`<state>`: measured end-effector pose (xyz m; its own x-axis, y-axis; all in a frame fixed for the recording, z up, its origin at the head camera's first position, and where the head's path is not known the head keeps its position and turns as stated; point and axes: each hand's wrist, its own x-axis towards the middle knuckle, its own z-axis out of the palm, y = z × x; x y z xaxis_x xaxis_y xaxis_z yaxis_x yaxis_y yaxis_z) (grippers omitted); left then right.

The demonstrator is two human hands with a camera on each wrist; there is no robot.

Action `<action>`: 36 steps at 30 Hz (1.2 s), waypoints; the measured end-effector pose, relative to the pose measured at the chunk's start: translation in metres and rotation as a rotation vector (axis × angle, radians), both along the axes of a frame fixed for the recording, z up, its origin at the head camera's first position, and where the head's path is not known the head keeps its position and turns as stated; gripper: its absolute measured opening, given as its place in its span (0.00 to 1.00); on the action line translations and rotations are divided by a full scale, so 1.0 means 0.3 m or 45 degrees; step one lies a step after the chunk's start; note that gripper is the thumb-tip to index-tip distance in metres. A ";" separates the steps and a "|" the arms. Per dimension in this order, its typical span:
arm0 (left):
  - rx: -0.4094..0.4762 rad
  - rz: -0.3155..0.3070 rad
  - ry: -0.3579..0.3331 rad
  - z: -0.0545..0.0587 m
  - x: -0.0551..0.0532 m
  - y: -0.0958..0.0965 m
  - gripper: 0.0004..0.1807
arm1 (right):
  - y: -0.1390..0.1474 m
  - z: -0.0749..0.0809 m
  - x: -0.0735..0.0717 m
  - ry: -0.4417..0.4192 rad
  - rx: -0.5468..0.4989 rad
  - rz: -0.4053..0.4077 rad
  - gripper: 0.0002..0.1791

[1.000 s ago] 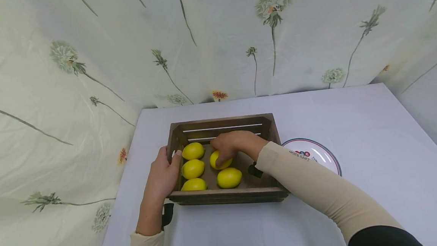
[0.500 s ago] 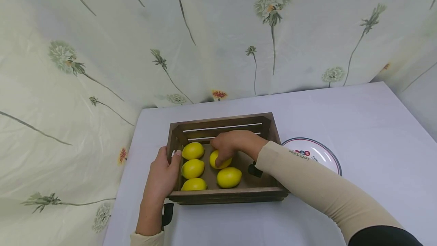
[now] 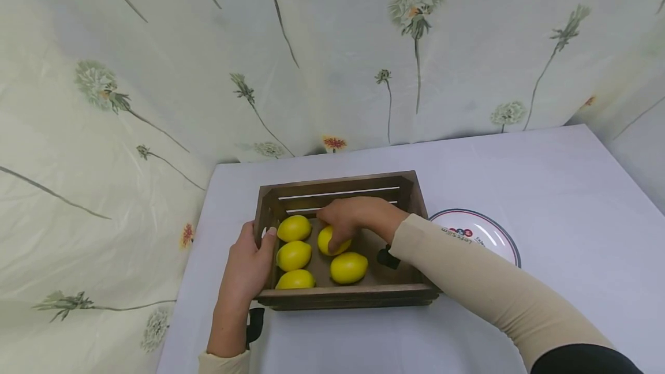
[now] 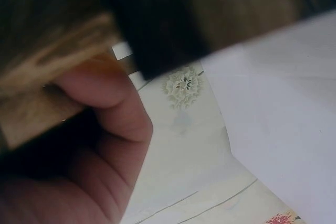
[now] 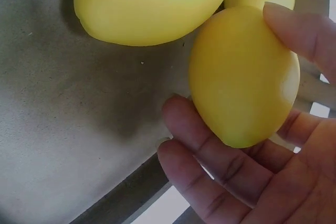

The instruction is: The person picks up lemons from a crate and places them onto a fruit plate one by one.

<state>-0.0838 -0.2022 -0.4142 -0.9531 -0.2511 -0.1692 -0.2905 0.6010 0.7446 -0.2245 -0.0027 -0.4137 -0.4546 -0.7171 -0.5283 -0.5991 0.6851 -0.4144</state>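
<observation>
A dark brown slatted wooden crate [image 3: 345, 300] stands on the white-covered table with several yellow lemons in it. Along its left side three lemons [image 3: 294, 256] form a row. Another lemon [image 3: 348, 268] lies right of them, near the front wall. Just behind that one, my right hand [image 3: 358, 218] holds a lemon [image 5: 244, 77] between thumb and fingers; the right wrist view shows the fingers curved round its side. My left hand [image 3: 249, 264] grips the crate's left wall, thumb inside the rim. In the left wrist view a bent finger [image 4: 126, 114] hooks through the slatted wall.
A white plate [image 3: 493, 235] with a dark and red rim and printed design sits right of the crate, partly covered by my right sleeve [image 3: 467, 270]. The table [image 3: 561, 189] backs onto a flower-printed curtain [image 3: 332, 45].
The lemon in my right hand has shifted very slightly to the left and back along with the hand. My left hand and the crate stay put.
</observation>
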 end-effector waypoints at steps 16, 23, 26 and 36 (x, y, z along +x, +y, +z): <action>0.014 -0.007 0.011 0.000 0.003 0.001 0.30 | -0.002 0.009 -0.003 0.019 -0.107 0.003 0.27; 0.011 -0.002 0.008 0.002 0.003 0.001 0.30 | -0.006 0.014 -0.004 0.018 -0.136 -0.005 0.28; 0.011 -0.001 0.005 0.003 0.004 0.002 0.30 | -0.006 0.014 -0.004 0.009 -0.159 -0.009 0.29; 0.025 0.002 -0.002 0.005 0.004 0.003 0.30 | -0.009 0.016 -0.005 0.059 -0.250 0.017 0.30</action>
<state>-0.0827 -0.2014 -0.4127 -0.9524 -0.2494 -0.1755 -0.2927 0.5860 0.7556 -0.2258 -0.0053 -0.4090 -0.4650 -0.8102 -0.3568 -0.6289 0.5860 -0.5111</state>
